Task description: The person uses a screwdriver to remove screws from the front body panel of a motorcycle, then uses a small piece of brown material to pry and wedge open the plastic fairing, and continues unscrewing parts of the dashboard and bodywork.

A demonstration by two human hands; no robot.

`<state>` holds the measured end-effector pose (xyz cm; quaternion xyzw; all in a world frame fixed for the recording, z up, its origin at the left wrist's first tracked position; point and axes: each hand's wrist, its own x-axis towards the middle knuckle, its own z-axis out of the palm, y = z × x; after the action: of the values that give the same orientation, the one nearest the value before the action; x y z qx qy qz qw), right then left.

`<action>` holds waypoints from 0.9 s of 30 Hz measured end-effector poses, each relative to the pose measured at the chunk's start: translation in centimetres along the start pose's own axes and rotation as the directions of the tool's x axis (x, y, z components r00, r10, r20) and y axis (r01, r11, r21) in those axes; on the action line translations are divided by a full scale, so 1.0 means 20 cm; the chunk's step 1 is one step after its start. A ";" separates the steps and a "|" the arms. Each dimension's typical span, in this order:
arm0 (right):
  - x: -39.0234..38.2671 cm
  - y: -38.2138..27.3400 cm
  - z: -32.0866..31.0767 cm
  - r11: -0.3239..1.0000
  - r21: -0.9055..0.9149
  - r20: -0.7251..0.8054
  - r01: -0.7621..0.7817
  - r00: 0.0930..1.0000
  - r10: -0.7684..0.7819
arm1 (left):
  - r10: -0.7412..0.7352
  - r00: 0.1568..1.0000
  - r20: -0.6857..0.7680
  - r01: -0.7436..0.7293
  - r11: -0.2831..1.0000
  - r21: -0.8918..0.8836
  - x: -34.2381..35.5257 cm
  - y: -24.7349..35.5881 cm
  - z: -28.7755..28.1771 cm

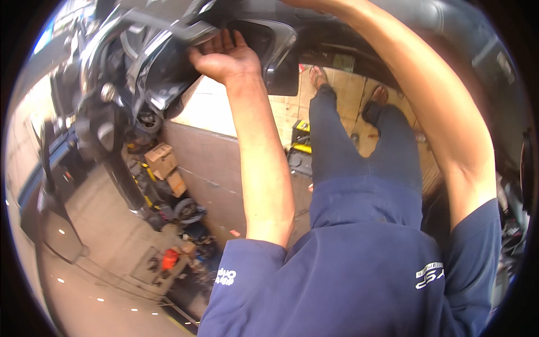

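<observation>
Up goes the left hand (227, 59), palm turned upward, fingers loosely spread and pinching nothing that shows, right at the dark glossy panel (171, 70) at the top, left of centre, just beside the chrome tube (92, 62)! Whether those fingertips press on its pale edge or only sit close to it, I cannot tell. The right hand (306, 4) is nearly lost beyond the upper rim, so its grip is anyone's guess. The work looks like steadying this part from below, and good form, I'd judge, means a flat palm, gentle shared support, and fingers clear of sharp edges. And what a panel: black, curved, shiny enough to throw bright reflections, with silvery trim along its edge, its outline slightly blurred.
</observation>
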<state>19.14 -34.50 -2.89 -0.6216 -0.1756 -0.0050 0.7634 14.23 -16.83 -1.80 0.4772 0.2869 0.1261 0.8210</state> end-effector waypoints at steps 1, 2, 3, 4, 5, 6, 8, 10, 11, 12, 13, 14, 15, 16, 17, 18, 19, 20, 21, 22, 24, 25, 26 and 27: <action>0.01 0.00 -0.02 0.989 -0.130 0.000 -0.071 0.997 0.072 | -0.012 1.000 0.012 0.012 0.999 -0.034 0.01 0.00 0.00; 0.00 0.02 -0.04 0.957 -0.257 -0.008 -0.138 0.990 0.141 | -0.021 1.000 0.017 0.022 0.998 -0.065 0.02 -0.02 -0.02; 0.00 0.02 -0.07 0.904 -0.386 -0.024 -0.183 0.982 0.188 | -0.008 0.998 0.055 0.014 0.994 -0.106 0.03 -0.04 -0.03; 0.01 0.05 0.00 0.897 -0.406 -0.073 0.175 0.972 -0.222 | 0.018 0.999 0.027 -0.014 0.990 -0.138 0.04 0.03 -0.06; 0.04 0.02 0.02 0.953 -0.302 0.013 -0.020 1.000 0.025 | 0.037 0.999 0.030 -0.032 0.986 -0.164 0.04 0.06 -0.08; 0.03 -0.09 0.07 0.826 -0.420 -0.073 -0.377 0.921 0.383 | 0.051 0.998 0.029 -0.044 0.982 -0.184 0.04 0.08 -0.12; 0.04 -0.12 0.04 0.743 -0.549 -0.050 -0.383 0.903 0.428 | 0.089 0.996 -0.013 -0.090 0.963 -0.254 0.00 0.07 -0.09; 0.04 -0.05 0.02 0.717 -0.586 -0.039 -0.378 0.897 0.441 | 0.103 0.993 -0.051 -0.113 0.950 -0.293 -0.01 0.07 -0.12; 0.05 -0.04 -0.02 0.722 -0.583 -0.047 -0.372 0.903 0.426 | 0.115 0.992 -0.050 -0.125 0.945 -0.303 -0.04 0.06 -0.09; 0.03 0.01 -0.04 0.780 -0.508 -0.056 -0.365 0.918 0.393 | 0.122 0.991 -0.051 -0.132 0.943 -0.307 -0.06 0.05 -0.08; 0.01 0.06 -0.06 0.836 -0.419 -0.064 -0.353 0.930 0.361 | 0.143 0.990 -0.014 -0.142 0.957 -0.252 -0.07 0.04 -0.08; 0.00 0.09 -0.10 0.875 -0.258 -0.060 -0.409 0.911 0.408 | 0.183 0.981 0.057 -0.172 0.971 -0.167 -0.06 0.02 -0.07; -0.02 0.05 -0.03 0.899 -0.142 -0.075 -0.415 0.910 0.408 | 0.205 0.976 0.080 -0.208 0.978 0.032 -0.09 0.03 -0.05; -0.04 0.02 0.04 0.910 -0.023 -0.092 -0.414 0.907 0.411 | 0.219 0.970 0.106 -0.238 0.943 0.232 -0.13 0.04 -0.03; -0.04 0.00 0.05 0.911 -0.030 -0.089 -0.411 0.909 0.407 | 0.342 0.933 0.109 -0.357 0.856 0.373 -0.15 0.03 0.00; -0.04 -0.01 0.06 0.913 -0.036 -0.087 -0.407 0.911 0.403 | 0.455 0.881 0.129 -0.453 0.733 0.507 -0.17 0.02 0.04; -0.03 -0.02 0.08 0.914 -0.040 -0.086 -0.404 0.913 0.399 | 0.528 0.830 0.181 -0.538 0.668 0.515 -0.17 0.00 0.05; -0.04 -0.03 0.07 0.920 -0.056 -0.086 -0.389 0.920 0.384 | 0.579 0.797 0.172 -0.571 0.628 0.529 -0.19 -0.01 0.08; -0.04 -0.04 0.07 0.925 -0.071 -0.085 -0.375 0.926 0.369 | 0.628 0.761 0.163 -0.600 0.585 0.546 -0.22 -0.03 0.11; -0.03 -0.04 0.06 0.929 -0.085 -0.083 -0.361 0.931 0.354 | 0.674 0.723 0.153 -0.624 0.542 0.563 -0.23 -0.05 0.14; -0.02 0.02 -0.02 0.925 -0.272 -0.028 -0.266 0.963 0.268 | 0.704 0.705 0.087 -0.627 0.561 0.541 -0.25 -0.09 0.20; -0.02 0.09 -0.07 0.892 -0.436 0.016 -0.117 0.990 0.138 | 0.698 0.715 0.036 -0.617 0.607 0.501 -0.26 -0.11 0.24; -0.02 0.12 -0.09 0.847 -0.530 0.040 -0.052 0.995 0.086 | 0.690 0.724 -0.017 -0.605 0.647 0.464 -0.27 -0.14 0.26; -0.04 0.14 -0.09 0.824 -0.562 0.040 -0.068 0.993 0.109 | 0.691 0.723 -0.003 -0.629 0.659 0.412 -0.27 -0.19 0.25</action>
<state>19.44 -35.71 -6.13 -0.8252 -0.1641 0.0012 0.5406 12.58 -24.94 -1.32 0.6876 0.1769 0.3950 0.5830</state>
